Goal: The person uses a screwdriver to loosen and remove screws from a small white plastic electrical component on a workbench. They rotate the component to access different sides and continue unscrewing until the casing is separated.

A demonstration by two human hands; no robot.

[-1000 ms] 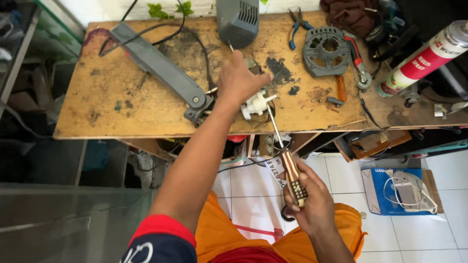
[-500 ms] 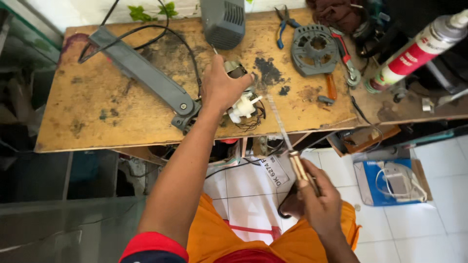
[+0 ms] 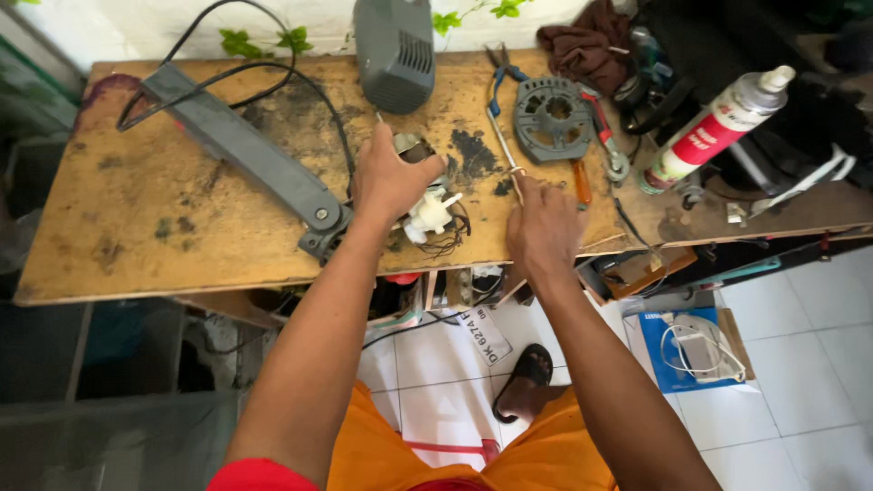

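Hands on a stained wooden workbench (image 3: pixel 136 227). Right hand (image 3: pixel 544 227) closed around a thin metal shaft (image 3: pixel 500 145), probably a screwdriver, pointing away over the board. Left hand (image 3: pixel 389 180) clamped down on a small white motor part (image 3: pixel 431 215) with dark wires, beside a grey arm (image 3: pixel 245 155). Beyond, grey round housing (image 3: pixel 553 118) and grey casing (image 3: pixel 395 50).

Stained tan workbench (image 3: pixel 136 227), grey housing (image 3: pixel 394 50), red-and-white spray can (image 3: pixel 709 136), seemingly white motor part (image 3: pixel 429 215).
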